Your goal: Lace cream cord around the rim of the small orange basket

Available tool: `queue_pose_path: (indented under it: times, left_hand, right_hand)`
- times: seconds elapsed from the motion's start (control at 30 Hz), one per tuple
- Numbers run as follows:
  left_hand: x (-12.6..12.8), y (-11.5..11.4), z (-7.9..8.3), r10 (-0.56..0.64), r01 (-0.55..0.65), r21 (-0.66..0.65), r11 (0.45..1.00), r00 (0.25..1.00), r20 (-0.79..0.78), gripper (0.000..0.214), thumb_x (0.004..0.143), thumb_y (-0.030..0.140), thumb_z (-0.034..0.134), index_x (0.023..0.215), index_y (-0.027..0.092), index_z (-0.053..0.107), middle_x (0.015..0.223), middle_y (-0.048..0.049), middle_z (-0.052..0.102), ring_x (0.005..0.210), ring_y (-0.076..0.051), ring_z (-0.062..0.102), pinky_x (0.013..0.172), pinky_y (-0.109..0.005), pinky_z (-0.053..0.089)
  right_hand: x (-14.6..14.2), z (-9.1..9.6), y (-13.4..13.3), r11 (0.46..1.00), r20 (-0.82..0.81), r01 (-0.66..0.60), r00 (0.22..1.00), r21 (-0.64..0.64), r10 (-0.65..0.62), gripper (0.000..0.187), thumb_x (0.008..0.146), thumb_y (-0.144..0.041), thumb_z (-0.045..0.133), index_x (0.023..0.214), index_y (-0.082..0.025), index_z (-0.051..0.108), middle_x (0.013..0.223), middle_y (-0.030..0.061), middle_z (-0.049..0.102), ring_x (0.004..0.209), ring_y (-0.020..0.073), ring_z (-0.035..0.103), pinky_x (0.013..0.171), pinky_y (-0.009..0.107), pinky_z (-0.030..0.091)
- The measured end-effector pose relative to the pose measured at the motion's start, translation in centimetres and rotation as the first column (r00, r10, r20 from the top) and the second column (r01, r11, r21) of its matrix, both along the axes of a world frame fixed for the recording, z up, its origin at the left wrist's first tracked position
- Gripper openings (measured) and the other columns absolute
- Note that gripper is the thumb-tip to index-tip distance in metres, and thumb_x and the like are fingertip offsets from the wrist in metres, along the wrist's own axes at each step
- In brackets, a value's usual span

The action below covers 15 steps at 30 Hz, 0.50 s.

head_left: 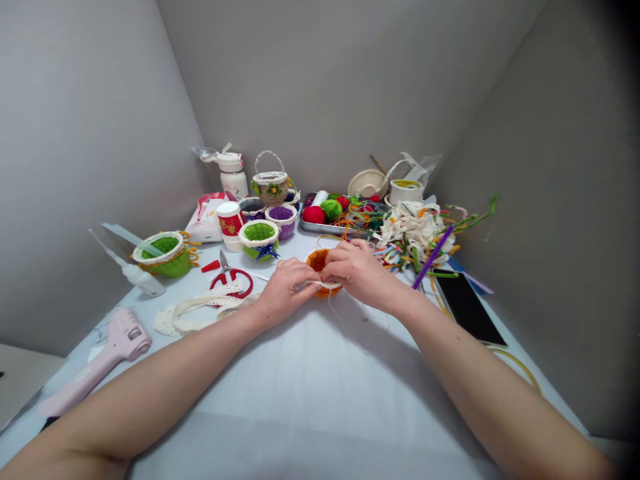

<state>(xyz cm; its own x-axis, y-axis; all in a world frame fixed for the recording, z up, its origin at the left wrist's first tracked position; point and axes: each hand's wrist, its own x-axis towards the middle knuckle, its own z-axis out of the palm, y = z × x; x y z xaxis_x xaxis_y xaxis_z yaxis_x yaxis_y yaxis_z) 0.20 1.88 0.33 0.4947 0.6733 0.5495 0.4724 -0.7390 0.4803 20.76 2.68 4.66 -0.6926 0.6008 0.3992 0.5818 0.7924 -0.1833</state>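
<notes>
A small orange woven basket (318, 259) stands on the table between my hands, its near rim edged with a white strip. My left hand (286, 287) is closed on the left side of that rim, thumb along the white strip. The fingers of my right hand (357, 272) are bent and pressed together at the near rim, partly inside the basket; whether a needle is in them I cannot tell. Loose white thread (334, 310) trails from the rim onto the table. White lace ribbon (183, 319) lies left of my left hand, partly over red-handled scissors (233, 283).
A pink glue gun (113, 353) and a squeeze bottle (143, 279) lie left. Behind stand green baskets (260, 233), a paper cup (231, 227) and a metal tray (327, 227) of yarn. A pile of yarn scraps (413, 230) and a phone (470, 307) are right.
</notes>
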Motion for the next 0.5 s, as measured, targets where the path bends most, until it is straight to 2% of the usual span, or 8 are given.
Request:
queue_pose_path:
  times: [0.1, 0.23, 0.37, 0.43, 0.5]
  left_hand:
    - [0.0, 0.1, 0.1, -0.001, 0.001, 0.009, 1.0, 1.0, 0.017, 0.017, 0.093, 0.029, 0.057, 0.089, 0.021, 0.072, 0.085, -0.0025, 0.075, 0.081, -0.018, 0.063, 0.082, -0.034, 0.044]
    - [-0.1, 0.2, 0.1, -0.014, 0.014, 0.012, 1.0, 1.0, 0.009, 0.017, 0.093, 0.028, 0.058, 0.088, 0.021, 0.072, 0.087, -0.0022, 0.075, 0.083, -0.018, 0.064, 0.083, -0.034, 0.043]
    - [-0.1, 0.3, -0.1, 0.003, -0.003, -0.01, 1.0, 1.0, -0.016, 0.018, 0.094, 0.03, 0.057, 0.088, 0.022, 0.072, 0.088, -0.0024, 0.075, 0.085, -0.018, 0.063, 0.082, -0.034, 0.043]
    - [-0.1, 0.3, -0.1, 0.016, -0.016, -0.025, 1.0, 1.0, -0.009, 0.019, 0.093, 0.031, 0.057, 0.088, 0.022, 0.072, 0.087, -0.0027, 0.074, 0.085, -0.019, 0.063, 0.082, -0.034, 0.043]
    - [-0.2, 0.4, -0.2, 0.021, -0.02, -0.034, 0.999, 1.0, 0.016, 0.018, 0.092, 0.031, 0.057, 0.088, 0.022, 0.072, 0.087, -0.0025, 0.074, 0.085, -0.019, 0.063, 0.084, -0.034, 0.043]
  right_hand:
    - [0.0, 0.1, -0.2, 0.999, -0.023, 0.018, 1.0, -0.045, -0.019, 0.023, 0.092, -0.01, 0.051, 0.08, -0.021, 0.067, 0.083, 0.0, 0.066, 0.087, 0.0154, 0.052, 0.084, 0.034, 0.021]
    - [-0.3, 0.2, -0.6, 0.979, -0.073, 0.09, 0.992, -0.182, -0.104, 0.022, 0.09, -0.007, 0.046, 0.092, -0.021, 0.063, 0.084, -0.0019, 0.065, 0.082, 0.0136, 0.053, 0.081, 0.031, 0.024]
    - [-0.7, 0.2, -1.0, 0.959, -0.106, 0.064, 0.99, -0.277, -0.097, 0.017, 0.091, -0.008, 0.045, 0.092, -0.019, 0.058, 0.088, -0.0019, 0.065, 0.081, 0.013, 0.053, 0.081, 0.029, 0.027]
    - [-0.8, 0.3, -1.2, 0.958, -0.103, 0.048, 0.991, -0.282, -0.08, 0.017, 0.092, -0.009, 0.044, 0.092, -0.019, 0.057, 0.092, -0.0014, 0.066, 0.082, 0.0132, 0.054, 0.081, 0.029, 0.028]
    - [-0.7, 0.6, -1.5, 0.974, -0.092, 0.073, 0.991, -0.216, -0.095, 0.018, 0.093, -0.01, 0.043, 0.094, -0.02, 0.058, 0.094, 0.0, 0.066, 0.086, 0.0147, 0.054, 0.083, 0.031, 0.028]
